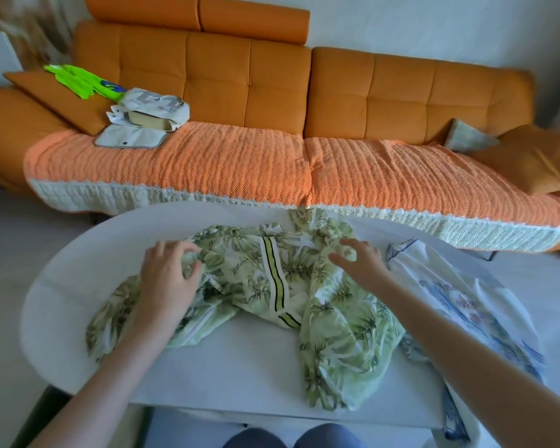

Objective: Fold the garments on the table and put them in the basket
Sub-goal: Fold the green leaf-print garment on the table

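Note:
A crumpled green leaf-print garment (333, 321) with a striped band lies across the middle of the white oval table (78, 279). My left hand (168, 273) rests on its left part, fingers curled into the cloth. My right hand (359, 260) hovers over its upper right part with fingers spread, touching or just above the fabric. A white garment with a blue print (459, 302) lies at the table's right side, partly hanging over the edge. No basket is in view.
An orange sofa (272, 82) with a textured orange throw (207, 163) stands right behind the table. On its left seat lie a cloth-lined box (152, 114), a grey pouch (130, 137) and a neon green item (78, 80). Cushions sit at both ends.

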Demonstrator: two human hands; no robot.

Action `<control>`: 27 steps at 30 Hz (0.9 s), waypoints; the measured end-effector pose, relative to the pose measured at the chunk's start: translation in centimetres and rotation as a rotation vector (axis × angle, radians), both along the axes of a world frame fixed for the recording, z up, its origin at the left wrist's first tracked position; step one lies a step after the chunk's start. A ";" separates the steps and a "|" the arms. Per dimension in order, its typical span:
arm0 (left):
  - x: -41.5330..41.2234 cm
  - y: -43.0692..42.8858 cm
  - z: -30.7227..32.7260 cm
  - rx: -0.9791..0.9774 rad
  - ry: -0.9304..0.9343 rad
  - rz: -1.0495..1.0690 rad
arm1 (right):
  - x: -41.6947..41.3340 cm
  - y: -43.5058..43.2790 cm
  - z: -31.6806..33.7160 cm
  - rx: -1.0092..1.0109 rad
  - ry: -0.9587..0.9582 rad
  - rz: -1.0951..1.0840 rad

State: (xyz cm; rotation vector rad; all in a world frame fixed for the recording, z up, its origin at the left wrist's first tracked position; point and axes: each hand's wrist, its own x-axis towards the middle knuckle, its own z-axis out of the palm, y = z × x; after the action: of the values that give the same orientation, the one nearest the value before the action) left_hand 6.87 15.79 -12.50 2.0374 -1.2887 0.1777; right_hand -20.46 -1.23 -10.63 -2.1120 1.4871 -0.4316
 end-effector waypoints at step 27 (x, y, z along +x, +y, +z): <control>-0.5 -0.6 -2.9 -0.002 -0.100 0.019 | 1.9 4.9 -4.2 -0.320 0.525 0.565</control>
State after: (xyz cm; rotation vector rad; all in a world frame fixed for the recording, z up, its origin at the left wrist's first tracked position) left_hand 6.38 15.23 -15.43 2.0619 -1.3293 0.2930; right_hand -18.59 3.71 -14.80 -2.9286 1.0212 0.1206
